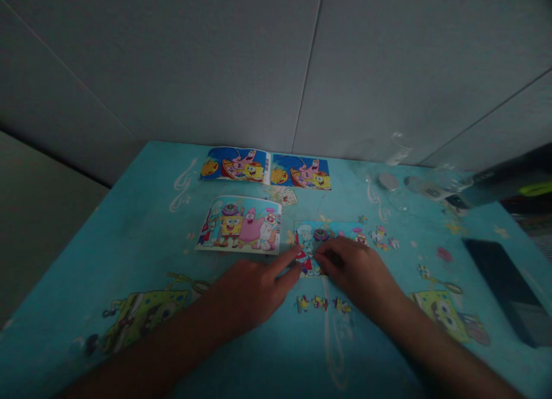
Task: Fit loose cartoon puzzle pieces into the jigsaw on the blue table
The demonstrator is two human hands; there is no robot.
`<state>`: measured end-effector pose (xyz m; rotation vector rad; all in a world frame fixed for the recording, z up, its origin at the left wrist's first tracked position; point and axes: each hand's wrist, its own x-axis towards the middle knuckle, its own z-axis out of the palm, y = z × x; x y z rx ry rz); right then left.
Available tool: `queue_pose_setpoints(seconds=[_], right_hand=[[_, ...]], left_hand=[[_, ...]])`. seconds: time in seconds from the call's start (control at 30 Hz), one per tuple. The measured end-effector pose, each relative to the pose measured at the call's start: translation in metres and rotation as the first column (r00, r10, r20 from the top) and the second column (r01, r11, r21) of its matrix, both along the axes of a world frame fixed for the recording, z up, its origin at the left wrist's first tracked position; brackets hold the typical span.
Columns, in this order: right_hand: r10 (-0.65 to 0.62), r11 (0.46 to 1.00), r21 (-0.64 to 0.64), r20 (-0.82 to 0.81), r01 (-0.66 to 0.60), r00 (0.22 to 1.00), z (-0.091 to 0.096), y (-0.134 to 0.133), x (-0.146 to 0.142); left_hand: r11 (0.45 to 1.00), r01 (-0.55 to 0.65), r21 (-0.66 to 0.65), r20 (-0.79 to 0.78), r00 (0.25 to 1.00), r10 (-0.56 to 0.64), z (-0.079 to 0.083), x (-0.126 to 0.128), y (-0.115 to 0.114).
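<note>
A partly assembled cartoon jigsaw puzzle (305,233) lies on the table between my two hands. My left hand (254,287) reaches in from the left, fingers stretched out and a little apart, with the tips resting on the puzzle's left edge. Over the middle of the puzzle, my right hand (356,267) is pinched at the fingertips on a small puzzle piece, which the fingers mostly cover. Below the puzzle is a short row of loose puzzle pieces (320,303). More loose pieces (380,237) lie to its right. A picture card (244,225) with a matching scene sits left of the puzzle.
Farther back, another picture card (237,164) adjoins a finished-looking blue puzzle (302,172). Clear bottles (397,152) lie or stand at the back right, near a dark object (513,177). A dark phone (504,287) rests at the right. The grey wall (237,65) borders the table's back edge.
</note>
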<state>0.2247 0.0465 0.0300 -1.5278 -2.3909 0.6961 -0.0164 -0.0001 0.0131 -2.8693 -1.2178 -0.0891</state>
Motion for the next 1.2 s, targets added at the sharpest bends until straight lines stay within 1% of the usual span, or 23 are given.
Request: queue_pose_setpoints(seconds=[0.13,0.2,0.33,0.47,0.57,0.63,0.73,0.77,0.87,0.97,1.03,1.1,1.2], right_hand=[[0.014,1.0,0.015,0.022,-0.014,1.0,-0.001,-0.001,-0.001],[0.021,0.999,0.031,0.005,-0.022,1.0,0.001,0.0,0.0],[0.059,0.998,0.004,-0.116,-0.059,0.992,0.012,0.002,0.012],[-0.006,0.999,-0.038,-0.205,-0.002,0.979,0.021,0.004,0.032],[0.024,0.996,-0.079,-0.184,-0.04,0.983,0.02,0.004,0.042],[0.028,0.996,-0.082,-0.155,-0.041,0.987,0.018,0.004,0.046],[0.013,0.997,-0.073,-0.143,-0.024,0.99,0.019,0.003,0.047],[0.023,0.996,-0.084,-0.149,-0.036,0.989,0.02,0.002,0.046],[0.113,0.982,-0.13,-0.18,-0.137,0.977,0.022,-0.003,0.041],[0.272,0.945,-0.144,-0.159,-0.295,0.949,0.02,-0.008,0.036],[0.351,0.918,-0.148,-0.126,-0.367,0.928,0.018,-0.011,0.034],[0.373,0.909,-0.155,-0.109,-0.387,0.921,0.017,-0.014,0.032],[0.367,0.91,-0.168,-0.105,-0.38,0.924,0.016,-0.019,0.027]], left_hand=[[0.999,0.002,0.033,-0.011,1.0,-0.002,-0.002,-0.002,-0.001],[0.999,0.004,0.036,-0.014,1.0,-0.003,-0.003,-0.002,-0.001],[1.0,-0.002,0.024,-0.024,1.0,0.002,0.0,-0.002,0.0],[1.0,0.001,0.003,-0.02,1.0,-0.001,0.002,-0.002,-0.001],[1.0,-0.004,0.001,-0.03,1.0,0.004,0.003,-0.001,-0.001],[1.0,-0.007,0.003,-0.034,0.999,0.007,0.004,-0.001,0.0],[1.0,-0.011,0.002,-0.038,0.999,0.011,0.006,0.0,0.0],[1.0,-0.009,-0.001,-0.04,0.999,0.009,0.007,0.0,0.001],[1.0,-0.012,-0.01,-0.054,0.998,0.011,0.007,0.001,0.001],[1.0,-0.015,-0.008,-0.065,0.998,0.015,0.007,0.0,0.001],[1.0,-0.016,-0.002,-0.069,0.997,0.016,0.006,0.0,0.0],[1.0,-0.015,0.003,-0.072,0.997,0.016,0.005,-0.001,-0.001],[1.0,-0.015,0.007,-0.061,0.998,0.015,0.004,-0.001,-0.001]])
